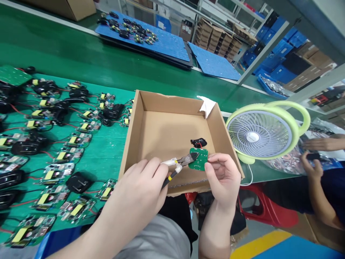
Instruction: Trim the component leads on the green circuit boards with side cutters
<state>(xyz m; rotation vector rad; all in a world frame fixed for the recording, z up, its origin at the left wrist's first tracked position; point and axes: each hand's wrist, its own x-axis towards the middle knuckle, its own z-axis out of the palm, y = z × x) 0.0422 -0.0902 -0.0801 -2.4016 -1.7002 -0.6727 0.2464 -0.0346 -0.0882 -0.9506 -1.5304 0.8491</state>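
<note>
My left hand is wrapped round the handles of a pair of diagonal cutters. The cutters' jaws touch or lie just over the face of a small green circuit board. Fingers and thumb of my right hand pinch that board by its right edge. A red wire runs from the board's top edge to a black plug housing beyond it. All this is held above the near part of an open cardboard box. Small clippings lie along the box's near side.
Many circuit boards with black plugs cover the green mat on the left. A green fan stands right of the box. Blue sheets lie behind, one bearing more boards. At far right, a co-worker's hands are near bagged parts.
</note>
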